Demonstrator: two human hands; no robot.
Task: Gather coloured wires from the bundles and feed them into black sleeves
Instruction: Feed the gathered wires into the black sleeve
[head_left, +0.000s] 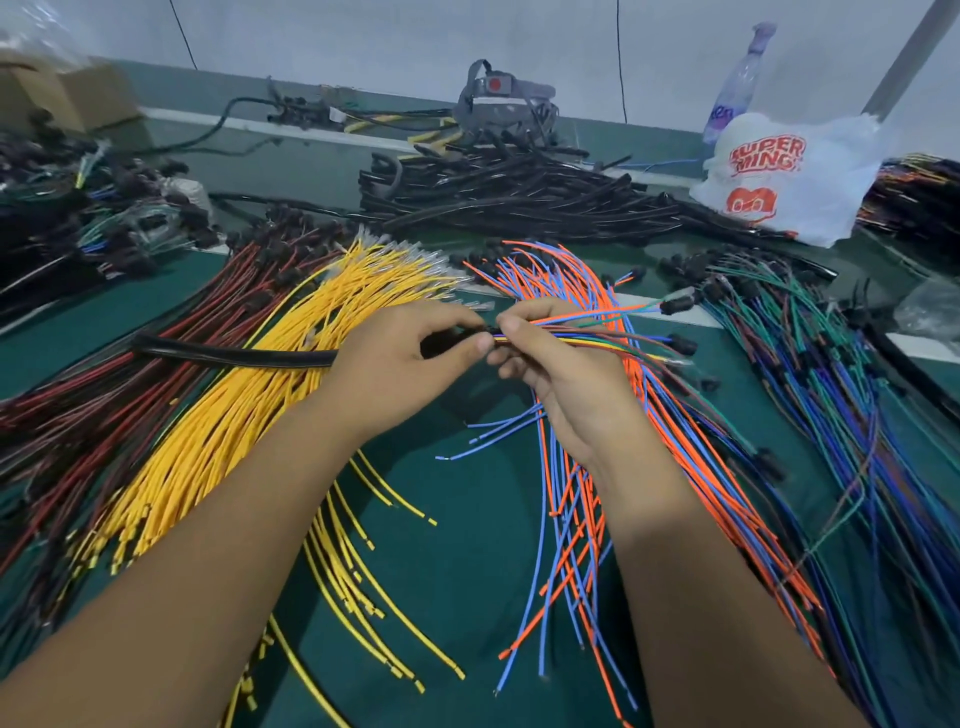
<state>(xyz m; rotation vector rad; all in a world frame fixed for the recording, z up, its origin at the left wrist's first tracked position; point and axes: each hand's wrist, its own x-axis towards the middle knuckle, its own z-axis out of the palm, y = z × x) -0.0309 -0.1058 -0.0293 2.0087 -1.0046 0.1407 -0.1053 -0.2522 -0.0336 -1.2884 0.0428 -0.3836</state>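
Head view: our left hand (400, 358) grips the black sleeve (234, 356) — fingers curled. Our right hand (561, 364) pinches gathered coloured wires (582, 340) at its mouth.

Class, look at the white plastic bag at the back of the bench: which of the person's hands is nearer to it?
Right. The right hand, gripping mixed wires, lies below and left of the bag; the left hand, holding the black sleeve, sits further left.
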